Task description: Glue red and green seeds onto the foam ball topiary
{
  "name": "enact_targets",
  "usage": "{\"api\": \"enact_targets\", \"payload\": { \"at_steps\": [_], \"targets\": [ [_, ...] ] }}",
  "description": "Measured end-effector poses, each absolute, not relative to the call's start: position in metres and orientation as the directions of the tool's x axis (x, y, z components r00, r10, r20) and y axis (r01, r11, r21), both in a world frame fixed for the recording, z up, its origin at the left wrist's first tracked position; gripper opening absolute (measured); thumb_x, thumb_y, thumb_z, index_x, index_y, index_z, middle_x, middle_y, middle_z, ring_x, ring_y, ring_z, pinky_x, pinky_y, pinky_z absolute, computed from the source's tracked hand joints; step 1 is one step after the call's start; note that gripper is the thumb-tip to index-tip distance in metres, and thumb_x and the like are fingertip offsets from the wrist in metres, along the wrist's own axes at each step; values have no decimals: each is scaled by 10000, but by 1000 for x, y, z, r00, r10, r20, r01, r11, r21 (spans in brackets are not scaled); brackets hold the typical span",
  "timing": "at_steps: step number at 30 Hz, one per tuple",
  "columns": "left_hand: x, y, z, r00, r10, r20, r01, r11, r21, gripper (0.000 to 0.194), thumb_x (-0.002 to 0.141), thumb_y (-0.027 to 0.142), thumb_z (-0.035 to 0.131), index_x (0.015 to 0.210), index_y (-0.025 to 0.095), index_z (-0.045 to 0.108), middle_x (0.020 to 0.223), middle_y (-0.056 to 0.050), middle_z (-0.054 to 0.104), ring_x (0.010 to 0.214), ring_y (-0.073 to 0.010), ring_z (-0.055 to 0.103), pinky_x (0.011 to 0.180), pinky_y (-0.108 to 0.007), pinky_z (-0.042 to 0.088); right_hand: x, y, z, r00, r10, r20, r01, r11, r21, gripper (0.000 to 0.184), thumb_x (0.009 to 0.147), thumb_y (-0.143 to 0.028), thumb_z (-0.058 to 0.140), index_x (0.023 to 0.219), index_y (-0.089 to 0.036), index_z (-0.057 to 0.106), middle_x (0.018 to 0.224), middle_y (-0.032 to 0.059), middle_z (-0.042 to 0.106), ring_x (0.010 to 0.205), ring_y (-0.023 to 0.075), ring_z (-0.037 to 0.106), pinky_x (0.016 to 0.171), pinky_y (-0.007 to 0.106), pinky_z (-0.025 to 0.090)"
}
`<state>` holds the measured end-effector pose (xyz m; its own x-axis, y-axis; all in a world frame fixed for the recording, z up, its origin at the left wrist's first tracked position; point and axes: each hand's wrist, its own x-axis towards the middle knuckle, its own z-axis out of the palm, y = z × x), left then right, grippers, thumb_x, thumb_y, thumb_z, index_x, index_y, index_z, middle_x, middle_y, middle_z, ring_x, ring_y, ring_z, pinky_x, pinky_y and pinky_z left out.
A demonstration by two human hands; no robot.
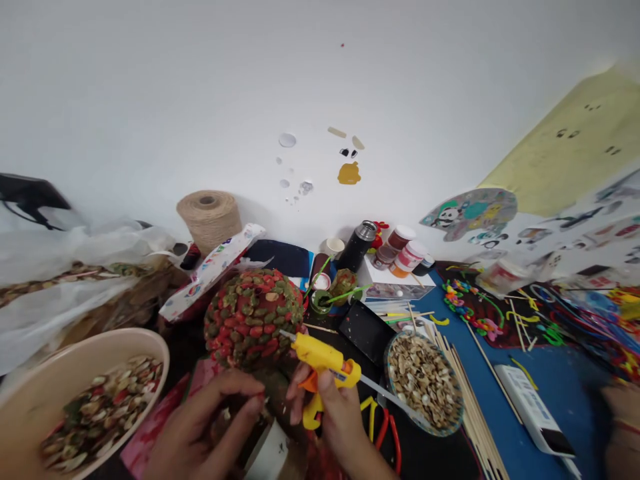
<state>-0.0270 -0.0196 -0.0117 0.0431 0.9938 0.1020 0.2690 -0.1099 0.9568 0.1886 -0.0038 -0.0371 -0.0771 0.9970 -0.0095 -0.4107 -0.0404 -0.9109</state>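
Observation:
My right hand (336,408) is wrapped around a yellow hot glue gun (320,352) with an orange trigger. A glue stick (390,395) juts from its back end. The nozzle points left, close to a round ball (253,313) covered in red and green shells. Below the ball, my left hand (213,420) is closed in a pinch of thumb and forefinger. A trace of red shows at its fingertips, too small to name. A white roll or cup (269,453) lies between my hands, partly hidden.
A pale basin (163,347) of painted shells stands left; a bowl (461,400) of plain shells stands right. Behind are a twine spool (207,223), black flask (356,245) and paint jars (407,257). Wooden sticks (470,413) lie right; another person's arm (625,417) shows at the right edge.

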Motion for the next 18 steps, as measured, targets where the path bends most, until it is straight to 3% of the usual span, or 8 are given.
{"api": "enact_targets", "payload": {
  "at_steps": [5, 10, 13, 18],
  "targets": [
    [13, -22, 7, 8, 997, -81, 101, 79, 992, 430, 921, 726, 837, 906, 297, 851, 776, -25, 799, 698, -237, 737, 681, -283, 636, 182, -12, -36, -14, 999, -34, -382, -37, -923, 627, 889, -827, 910, 863, -211, 799, 655, 32, 738, 451, 166, 627, 491, 278, 501],
    [31, -30, 13, 17, 992, -128, -2, 128, 992, 444, 907, 712, 865, 881, 271, 821, 767, -21, 777, 702, -221, 717, 655, -278, 597, 180, -19, -38, -9, 997, -75, -371, -73, -926, 592, 832, -798, 967, 833, -236, 782, 615, 2, 691, 502, 184, 605, 533, 321, 554],
    [33, -34, 14, 27, 990, -142, -11, 142, 990, 451, 904, 710, 873, 874, 265, 814, 727, -11, 747, 673, -214, 701, 613, -271, 572, 177, -21, -37, 17, 995, -101, -377, -87, -922, 607, 791, -789, 998, 794, -231, 758, 626, 1, 689, 509, 171, 582, 511, 307, 554],
    [32, -39, 17, 72, 983, -171, -30, 173, 984, 487, 860, 741, 904, 895, 259, 843, 762, -24, 791, 701, -224, 739, 682, -290, 626, 172, -25, -34, 8, 994, -107, -431, -93, -898, 644, 790, -825, 977, 772, -233, 721, 555, -34, 603, 446, 127, 476, 449, 272, 481]
  ]
}}
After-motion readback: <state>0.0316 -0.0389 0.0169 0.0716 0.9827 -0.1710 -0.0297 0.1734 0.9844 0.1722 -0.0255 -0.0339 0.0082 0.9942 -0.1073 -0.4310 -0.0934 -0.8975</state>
